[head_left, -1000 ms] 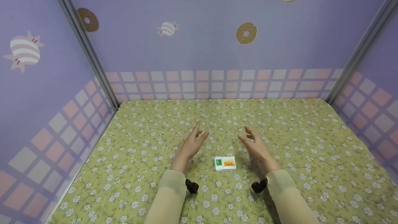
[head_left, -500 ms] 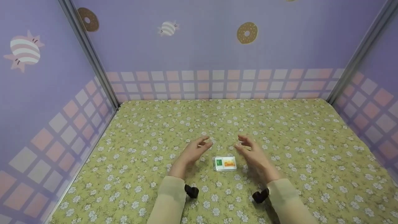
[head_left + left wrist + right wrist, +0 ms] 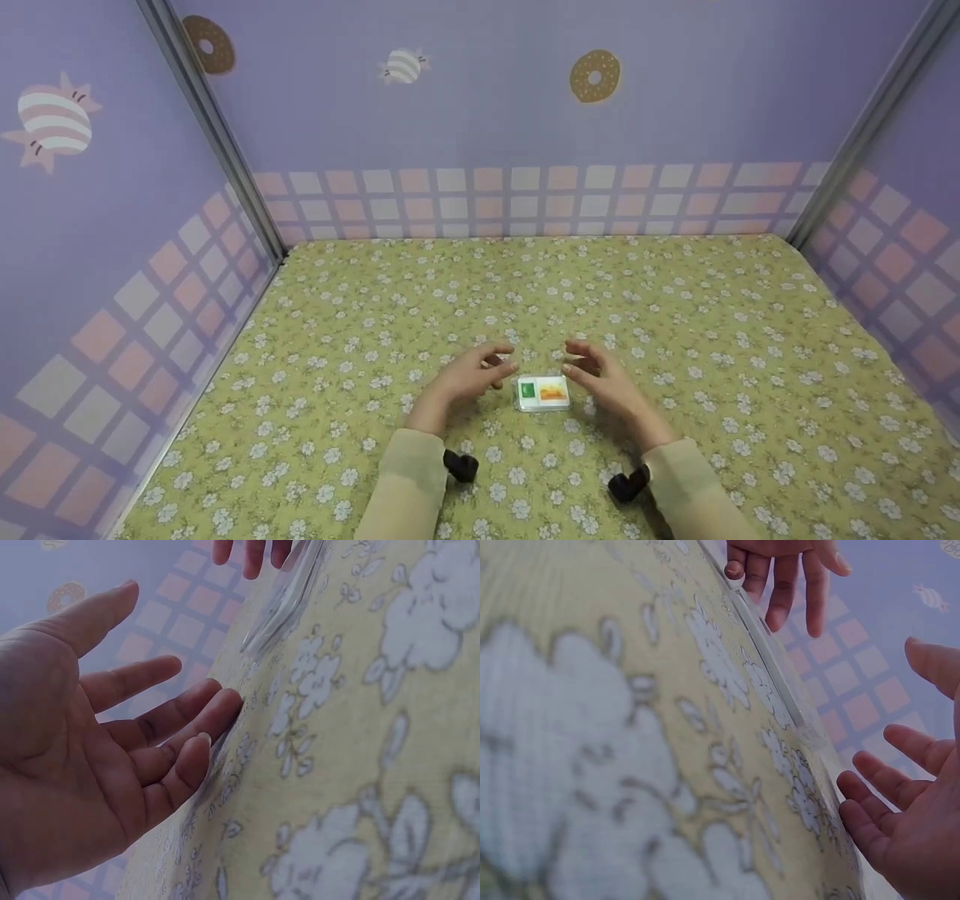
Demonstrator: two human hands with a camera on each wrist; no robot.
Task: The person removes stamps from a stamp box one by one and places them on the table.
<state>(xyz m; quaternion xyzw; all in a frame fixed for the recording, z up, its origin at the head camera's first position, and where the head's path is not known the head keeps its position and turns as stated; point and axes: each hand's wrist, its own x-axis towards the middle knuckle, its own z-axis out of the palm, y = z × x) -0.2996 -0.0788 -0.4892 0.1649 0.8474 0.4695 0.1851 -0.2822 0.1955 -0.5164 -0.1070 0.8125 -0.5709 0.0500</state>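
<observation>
2 hands (image 3: 465, 375) (image 3: 606, 381), 1 ctnr (image 3: 543, 394), 2 cams (image 3: 462, 466) (image 3: 627, 485)

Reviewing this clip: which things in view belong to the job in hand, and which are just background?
Apparently part of the job:
- flat clear case with green and orange print, lying between the hands
- left hand
- right hand

Just surroundings:
- floral tablecloth
- donut-and-candy-print wall panels
- black wrist-worn devices
</observation>
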